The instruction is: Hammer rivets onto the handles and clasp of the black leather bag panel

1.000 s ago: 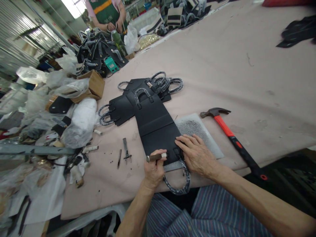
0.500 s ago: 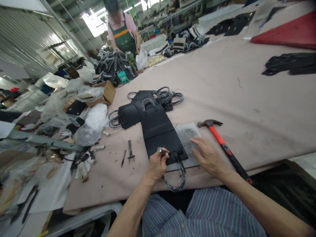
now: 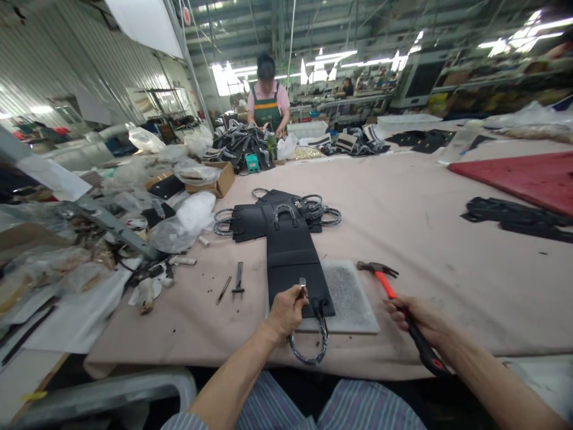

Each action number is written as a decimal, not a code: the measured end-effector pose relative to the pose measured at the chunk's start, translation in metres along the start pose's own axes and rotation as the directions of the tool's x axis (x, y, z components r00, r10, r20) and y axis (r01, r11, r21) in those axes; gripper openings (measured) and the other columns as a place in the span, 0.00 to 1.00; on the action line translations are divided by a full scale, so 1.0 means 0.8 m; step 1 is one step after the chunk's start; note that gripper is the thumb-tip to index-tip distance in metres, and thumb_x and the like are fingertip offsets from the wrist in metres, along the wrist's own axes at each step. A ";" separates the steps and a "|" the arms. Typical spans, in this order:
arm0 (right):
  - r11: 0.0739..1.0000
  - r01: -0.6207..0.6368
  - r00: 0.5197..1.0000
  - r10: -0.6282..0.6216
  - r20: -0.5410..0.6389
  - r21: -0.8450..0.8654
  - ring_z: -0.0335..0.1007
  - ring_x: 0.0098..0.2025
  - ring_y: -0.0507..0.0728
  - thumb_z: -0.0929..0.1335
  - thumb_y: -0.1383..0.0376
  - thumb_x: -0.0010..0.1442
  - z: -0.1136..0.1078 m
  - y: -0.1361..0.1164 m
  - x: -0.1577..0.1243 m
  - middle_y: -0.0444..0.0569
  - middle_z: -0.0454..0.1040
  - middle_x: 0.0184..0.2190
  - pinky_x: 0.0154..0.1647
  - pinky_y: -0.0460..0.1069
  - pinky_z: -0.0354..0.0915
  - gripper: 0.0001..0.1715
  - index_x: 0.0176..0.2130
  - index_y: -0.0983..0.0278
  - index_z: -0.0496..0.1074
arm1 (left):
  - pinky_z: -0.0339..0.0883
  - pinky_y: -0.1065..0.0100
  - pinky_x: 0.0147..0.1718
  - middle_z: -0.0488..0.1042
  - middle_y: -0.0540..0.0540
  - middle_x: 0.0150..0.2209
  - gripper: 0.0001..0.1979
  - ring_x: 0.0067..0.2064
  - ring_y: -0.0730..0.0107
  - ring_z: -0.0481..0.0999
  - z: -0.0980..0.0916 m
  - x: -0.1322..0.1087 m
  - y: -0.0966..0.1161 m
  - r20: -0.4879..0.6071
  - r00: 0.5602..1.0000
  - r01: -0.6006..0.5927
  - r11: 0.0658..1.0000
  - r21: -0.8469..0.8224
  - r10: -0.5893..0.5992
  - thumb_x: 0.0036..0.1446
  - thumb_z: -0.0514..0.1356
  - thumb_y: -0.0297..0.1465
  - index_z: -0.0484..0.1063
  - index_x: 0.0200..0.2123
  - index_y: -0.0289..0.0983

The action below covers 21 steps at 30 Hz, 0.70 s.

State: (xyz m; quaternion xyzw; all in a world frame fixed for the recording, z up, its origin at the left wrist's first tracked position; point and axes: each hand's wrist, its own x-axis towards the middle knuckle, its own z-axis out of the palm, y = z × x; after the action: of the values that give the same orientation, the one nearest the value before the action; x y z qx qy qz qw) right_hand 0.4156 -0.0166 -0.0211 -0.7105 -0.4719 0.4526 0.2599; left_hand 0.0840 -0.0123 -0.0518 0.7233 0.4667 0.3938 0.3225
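My left hand [image 3: 286, 312] pinches a short metal punch [image 3: 303, 282] upright over the near end of a black leather bag panel [image 3: 293, 254]. A braided grey-and-black handle [image 3: 308, 360] loops from that end, past the table edge side. Under the panel's right part lies a pale speckled slab [image 3: 353, 301]. My right hand [image 3: 414, 316] is closed around the handle of a claw hammer [image 3: 385, 285] with a red-and-black grip, right of the slab; its head rests on the table. A forked punch [image 3: 239, 280] and a thin metal rod [image 3: 224, 291] lie left of the panel.
More black panels with braided handles [image 3: 250, 222] lie beyond. Plastic bags and a cardboard box [image 3: 221, 181] crowd the left side, near a metal post [image 3: 120, 221]. A red sheet [image 3: 514, 176] and black pieces [image 3: 505, 215] lie right. A co-worker [image 3: 268, 101] stands across the table.
My right hand has moved right from the slab onto the hammer and closed around its handle. My left hand still holds the punch over the panel. The head view has tilted up and levelled.
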 end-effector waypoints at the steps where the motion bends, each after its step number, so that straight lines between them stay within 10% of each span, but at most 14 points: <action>1: 0.999 0.005 1.000 -0.005 0.009 0.041 0.56 0.17 0.53 0.59 0.57 0.61 0.002 -0.018 -0.010 0.43 0.59 0.20 0.18 0.49 0.59 0.12 0.29 0.59 0.59 | 0.72 0.69 0.42 0.80 0.48 0.36 0.08 0.38 0.67 0.81 0.000 0.000 0.000 -0.005 1.000 -0.001 1.000 0.001 0.001 0.60 0.58 0.23 0.72 0.40 0.40; 5: 0.977 0.167 0.982 -0.152 -0.115 0.131 0.53 0.16 0.52 0.57 0.41 0.67 0.009 -0.091 -0.072 0.39 0.59 0.20 0.15 0.47 0.53 0.27 0.37 0.60 0.64 | 0.71 0.70 0.39 0.79 0.49 0.34 0.07 0.35 0.68 0.80 0.000 0.000 0.002 -0.010 1.000 0.011 1.000 0.013 -0.011 0.60 0.58 0.23 0.73 0.38 0.40; 8: 0.819 0.520 0.797 -0.567 -0.207 -0.243 0.57 0.18 0.53 0.60 0.41 0.68 0.012 -0.127 -0.109 0.41 0.61 0.19 0.19 0.48 0.53 0.28 0.34 0.60 0.66 | 0.70 0.71 0.37 0.78 0.49 0.33 0.07 0.34 0.69 0.79 0.000 0.001 0.002 -0.010 1.000 0.011 1.000 0.013 -0.011 0.60 0.58 0.23 0.73 0.37 0.39; 10: 0.606 0.625 0.661 -0.747 -0.080 -0.492 0.56 0.17 0.52 0.59 0.44 0.70 0.016 -0.136 -0.118 0.42 0.62 0.17 0.20 0.49 0.48 0.27 0.30 0.59 0.64 | 0.69 0.71 0.37 0.78 0.49 0.33 0.07 0.35 0.69 0.79 0.000 0.001 0.001 -0.010 1.000 0.006 1.000 0.013 -0.005 0.59 0.58 0.23 0.72 0.37 0.39; 13: 0.416 0.648 0.624 -0.770 0.132 -0.638 0.55 0.14 0.53 0.56 0.48 0.73 0.015 -0.144 -0.122 0.43 0.65 0.16 0.20 0.51 0.42 0.27 0.28 0.58 0.62 | 0.70 0.71 0.38 0.79 0.49 0.33 0.07 0.35 0.68 0.79 0.001 0.001 -0.002 -0.012 1.000 0.005 1.000 0.006 -0.005 0.59 0.58 0.22 0.72 0.38 0.39; 21: 0.640 0.585 0.562 -0.762 -0.321 -0.498 0.66 0.23 0.57 0.57 0.48 0.73 0.003 -0.193 -0.171 0.47 0.70 0.23 0.24 0.52 0.58 0.21 0.37 0.56 0.67 | 0.72 0.68 0.41 0.80 0.48 0.36 0.07 0.38 0.66 0.81 0.003 -0.001 -0.005 0.002 1.000 0.024 0.999 0.049 -0.024 0.60 0.59 0.24 0.73 0.39 0.40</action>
State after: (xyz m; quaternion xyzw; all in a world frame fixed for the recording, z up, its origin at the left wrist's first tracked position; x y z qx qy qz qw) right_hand 0.3259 -0.0760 0.1553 -0.5954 -0.6943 0.0255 0.4035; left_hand 0.0839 -0.0113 -0.0566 0.7257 0.4844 0.3776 0.3100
